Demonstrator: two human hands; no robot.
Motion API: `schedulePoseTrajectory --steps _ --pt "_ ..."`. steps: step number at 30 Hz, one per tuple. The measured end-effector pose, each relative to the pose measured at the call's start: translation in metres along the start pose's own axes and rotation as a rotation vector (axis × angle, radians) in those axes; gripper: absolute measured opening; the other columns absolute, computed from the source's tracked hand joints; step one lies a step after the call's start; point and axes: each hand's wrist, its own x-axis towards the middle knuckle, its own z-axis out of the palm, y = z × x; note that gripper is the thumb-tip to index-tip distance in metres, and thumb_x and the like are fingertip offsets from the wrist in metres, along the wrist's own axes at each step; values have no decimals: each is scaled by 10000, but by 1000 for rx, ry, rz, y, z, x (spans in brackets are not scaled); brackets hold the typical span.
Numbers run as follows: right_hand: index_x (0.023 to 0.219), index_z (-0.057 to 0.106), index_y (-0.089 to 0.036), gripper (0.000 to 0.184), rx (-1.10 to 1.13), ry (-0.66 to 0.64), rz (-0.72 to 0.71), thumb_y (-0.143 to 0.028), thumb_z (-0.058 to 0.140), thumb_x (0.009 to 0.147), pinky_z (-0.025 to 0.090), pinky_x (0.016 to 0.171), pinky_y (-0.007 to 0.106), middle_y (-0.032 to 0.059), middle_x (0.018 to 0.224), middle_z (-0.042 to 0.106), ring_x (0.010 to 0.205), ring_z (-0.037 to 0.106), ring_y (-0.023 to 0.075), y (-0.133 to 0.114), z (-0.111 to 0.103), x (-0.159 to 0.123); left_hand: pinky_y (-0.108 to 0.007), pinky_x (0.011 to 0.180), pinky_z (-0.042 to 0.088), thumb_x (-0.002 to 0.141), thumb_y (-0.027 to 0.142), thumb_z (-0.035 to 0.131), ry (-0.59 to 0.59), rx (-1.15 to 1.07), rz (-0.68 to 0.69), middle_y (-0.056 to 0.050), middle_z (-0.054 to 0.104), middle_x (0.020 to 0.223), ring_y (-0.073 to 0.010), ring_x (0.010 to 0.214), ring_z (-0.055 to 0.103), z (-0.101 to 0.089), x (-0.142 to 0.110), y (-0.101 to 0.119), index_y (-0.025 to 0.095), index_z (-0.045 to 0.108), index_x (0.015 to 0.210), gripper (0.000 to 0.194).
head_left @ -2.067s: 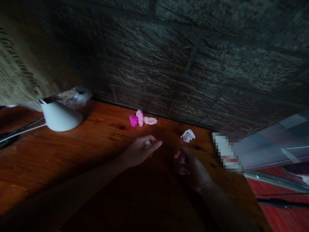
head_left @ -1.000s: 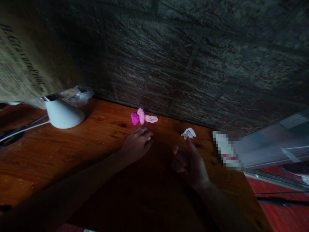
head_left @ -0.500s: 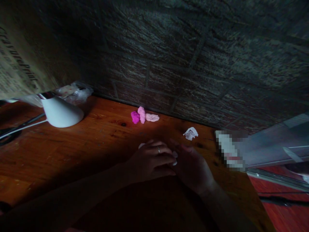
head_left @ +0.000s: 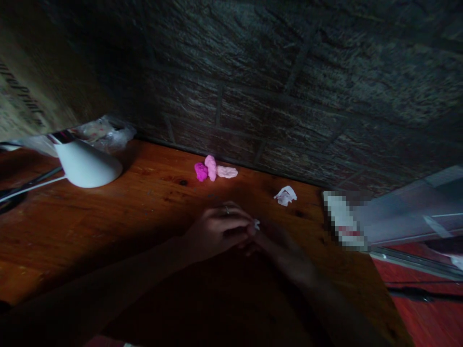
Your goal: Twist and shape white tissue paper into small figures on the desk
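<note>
My left hand (head_left: 224, 230), with a ring on one finger, is closed over the wooden table. Its fingertips meet those of my right hand (head_left: 284, 253), which is also closed. Between them a small white lump (head_left: 256, 224) peeks out, pinched by both hands; most of it is hidden and its kind is unclear in the dim light. Beyond the hands, near the wall, three soft clay-like lumps touch in a row: a magenta lump (head_left: 201, 171), a pink lump (head_left: 211, 167) and a pale pink lump (head_left: 227, 172). A crumpled white scrap (head_left: 285, 195) lies to their right.
A white cone-shaped lamp base (head_left: 88, 166) with a cable stands at left, beneath a printed shade (head_left: 43, 96). Crumpled clear plastic (head_left: 108, 134) lies behind it. A dark brick wall (head_left: 231, 106) borders the table (head_left: 152, 212) at the back. The table's right edge drops to a red floor.
My hands have drawn closer together, the left fingers curling in and the right fingers pinching. Less of the white lump shows now. The view has shifted slightly.
</note>
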Motion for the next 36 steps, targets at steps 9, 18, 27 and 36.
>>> schedulePoseTrajectory --steps 9,18,27,36 --pt "854 725 -221 355 -289 78 -125 -566 651 889 403 579 273 -4 681 605 620 524 148 -7 1 -4 -328 914 570 822 319 820 -6 -28 -52 -94 756 1063 -218 1011 708 3 -1 3 161 697 1129 367" --pt "805 694 -194 543 -263 24 -16 -695 514 914 253 432 245 -62 500 414 420 331 83 -6 3 -5 -349 935 553 786 380 848 -55 -64 -183 -68 771 1080 -227 1033 715 5 -5 6 201 682 1236 512" --pt "705 589 -176 618 -77 -11 29 -753 487 901 408 514 228 -4 633 543 554 502 105 8 3 -5 -312 988 543 808 201 816 -79 -332 -309 -67 745 1247 -216 1127 709 7 -1 6 196 761 1080 278" --pt "844 685 -157 436 57 -174 47 -590 664 897 439 547 189 15 713 665 593 584 86 4 -11 -1 -253 824 597 830 184 795 -15 -247 -185 -84 797 1056 -175 891 763 2 0 4 144 737 1084 264"
